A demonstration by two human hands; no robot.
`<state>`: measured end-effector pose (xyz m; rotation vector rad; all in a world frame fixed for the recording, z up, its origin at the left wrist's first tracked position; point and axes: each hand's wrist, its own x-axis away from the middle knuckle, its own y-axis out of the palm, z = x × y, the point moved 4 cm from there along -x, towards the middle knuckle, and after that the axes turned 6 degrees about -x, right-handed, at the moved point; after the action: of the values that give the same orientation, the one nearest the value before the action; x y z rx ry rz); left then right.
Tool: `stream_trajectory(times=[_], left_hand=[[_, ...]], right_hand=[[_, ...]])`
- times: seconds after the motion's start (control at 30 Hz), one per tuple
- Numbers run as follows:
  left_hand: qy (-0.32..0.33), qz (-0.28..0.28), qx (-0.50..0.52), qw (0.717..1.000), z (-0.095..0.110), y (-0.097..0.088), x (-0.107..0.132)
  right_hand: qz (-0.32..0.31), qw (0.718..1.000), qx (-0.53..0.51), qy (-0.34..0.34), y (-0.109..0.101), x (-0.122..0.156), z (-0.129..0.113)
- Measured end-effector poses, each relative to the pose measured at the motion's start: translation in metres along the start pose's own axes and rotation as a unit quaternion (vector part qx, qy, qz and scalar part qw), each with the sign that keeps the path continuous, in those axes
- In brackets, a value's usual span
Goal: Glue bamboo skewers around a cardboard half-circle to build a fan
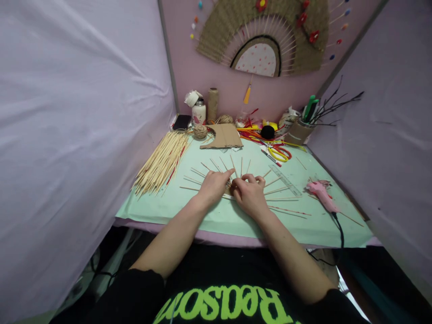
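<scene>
Thin wooden sticks (280, 189) fan out in a half circle over the green tabletop. At their centre lies a small brown piece of cardboard (229, 192), mostly covered by my hands. My left hand (214, 186) rests on the left side of the fan, its index finger stretched out against an upright stick (233, 164). Just right of it, my right hand (250, 192) has its fingers bent and closed around the lower end of that stick. The fingertips of both hands nearly meet, and the contact point is partly hidden.
A big bundle of sticks (161, 163) lies at left. Behind are cut cardboard (222, 136), a twine ball (200, 131) and a white bottle (199, 112). To the right are yellow-handled scissors (278, 154), a clear ruler (285, 180) and a pink glue gun (322, 195) with a cord.
</scene>
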<state>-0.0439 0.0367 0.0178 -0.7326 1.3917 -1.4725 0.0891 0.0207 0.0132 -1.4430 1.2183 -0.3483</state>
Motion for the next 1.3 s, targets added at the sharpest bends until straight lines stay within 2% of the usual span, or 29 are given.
stream_trajectory(times=[1.03, 1.3], left_hand=[[0.0, 0.024, 0.036, 0.999, -0.0022, 0.0011, -0.0011], [-0.006, 0.014, 0.037, 0.999, -0.0024, 0.0014, -0.0011]], right_hand=[[-0.004, 1.0, -0.019, 0.014, 0.0014, 0.0001, 0.002], [-0.007, 1.0, -0.019, 0.015, 0.0009, -0.0002, 0.0017]])
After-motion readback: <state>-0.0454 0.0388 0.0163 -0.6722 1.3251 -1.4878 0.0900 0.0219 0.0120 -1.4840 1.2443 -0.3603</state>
